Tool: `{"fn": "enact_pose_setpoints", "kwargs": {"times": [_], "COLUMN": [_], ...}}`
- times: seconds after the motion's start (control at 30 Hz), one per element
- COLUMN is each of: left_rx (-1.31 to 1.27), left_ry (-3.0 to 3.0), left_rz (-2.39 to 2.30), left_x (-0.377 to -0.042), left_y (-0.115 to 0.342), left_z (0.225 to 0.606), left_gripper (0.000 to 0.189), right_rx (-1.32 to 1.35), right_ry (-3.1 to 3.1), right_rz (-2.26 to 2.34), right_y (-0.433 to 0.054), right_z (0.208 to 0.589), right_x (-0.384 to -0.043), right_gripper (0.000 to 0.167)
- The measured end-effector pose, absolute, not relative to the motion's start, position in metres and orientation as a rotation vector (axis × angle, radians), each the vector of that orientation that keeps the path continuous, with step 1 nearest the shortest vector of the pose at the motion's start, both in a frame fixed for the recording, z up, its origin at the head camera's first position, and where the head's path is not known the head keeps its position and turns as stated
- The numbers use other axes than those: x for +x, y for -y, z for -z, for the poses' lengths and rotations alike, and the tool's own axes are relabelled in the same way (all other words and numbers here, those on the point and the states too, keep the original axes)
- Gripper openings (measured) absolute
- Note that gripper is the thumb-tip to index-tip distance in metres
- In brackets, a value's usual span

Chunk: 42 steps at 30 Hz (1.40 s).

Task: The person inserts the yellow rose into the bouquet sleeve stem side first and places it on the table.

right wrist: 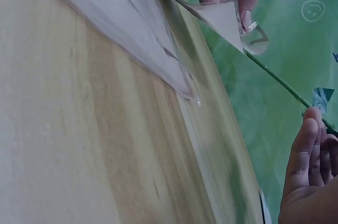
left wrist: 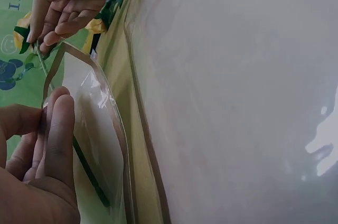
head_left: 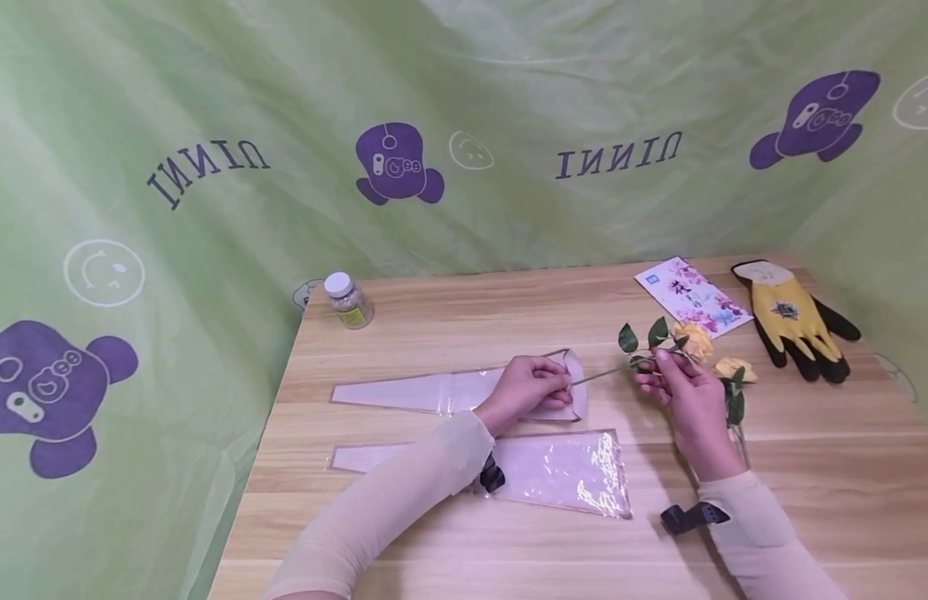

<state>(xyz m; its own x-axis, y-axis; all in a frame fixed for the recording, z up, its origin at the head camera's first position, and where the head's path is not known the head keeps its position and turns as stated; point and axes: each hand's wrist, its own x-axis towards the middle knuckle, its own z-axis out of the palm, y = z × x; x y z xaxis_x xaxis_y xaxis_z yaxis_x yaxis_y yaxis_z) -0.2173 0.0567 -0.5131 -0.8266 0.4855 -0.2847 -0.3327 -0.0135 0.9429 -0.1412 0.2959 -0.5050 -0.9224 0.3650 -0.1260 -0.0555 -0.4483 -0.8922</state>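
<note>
My left hand point(head_left: 526, 385) pinches the open wide mouth of a clear flower sleeve with a brown border point(head_left: 396, 392). Between the thumb and fingers of my right hand point(head_left: 689, 402) is the green stem point(right wrist: 274, 78) of a yellow rose, whose bloom point(head_left: 695, 340) and leaves stick out beyond the fingertips. In the left wrist view the lower end of the stem point(left wrist: 88, 174) shows inside the sleeve point(left wrist: 97, 102). A second yellow rose point(head_left: 734, 368) lies on the table by the right hand, partly hidden by it. Another flat sleeve point(head_left: 554, 471) lies nearer me, partly beneath my left forearm.
A white-capped jar point(head_left: 351, 307) stands at the table's back left. At the back right lie a floral-printed booklet point(head_left: 681, 287) and a yellow-and-black work glove point(head_left: 790, 312). Green printed cloth point(head_left: 509, 75) hangs behind the wooden table point(head_left: 434, 317).
</note>
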Motion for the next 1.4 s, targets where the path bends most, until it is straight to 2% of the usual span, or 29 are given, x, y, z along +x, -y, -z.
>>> {"fn": "enact_pose_setpoints", "kwargs": {"times": [0.33, 0.43, 0.57, 0.77, 1.4], "left_rx": [0.35, 0.354, 0.293, 0.271, 0.284], "left_ry": [-1.842, -1.813, -1.742, -1.705, -1.735], "left_rz": [-1.858, -1.873, -1.913, -1.921, -1.92], "left_x": [-0.216, -0.217, -0.22, -0.222, -0.221], "left_y": [-0.057, -0.058, -0.057, -0.054, -0.058], "left_z": [0.518, 0.519, 0.521, 0.517, 0.509], "left_gripper": [0.006, 0.007, 0.008, 0.011, 0.007], "right_rx": [-0.333, -0.258, -0.203, -0.238, -0.237], "right_ry": [1.601, 1.586, 1.508, 1.494, 1.688], "right_rz": [-2.472, -2.504, -2.572, -2.574, -2.594], "right_y": [-0.294, -0.293, -0.29, -0.287, -0.269], "right_z": [0.511, 0.514, 0.513, 0.511, 0.521], "right_x": [-0.14, -0.139, -0.139, -0.14, -0.141], "right_gripper": [0.016, 0.027, 0.032, 0.017, 0.012]}}
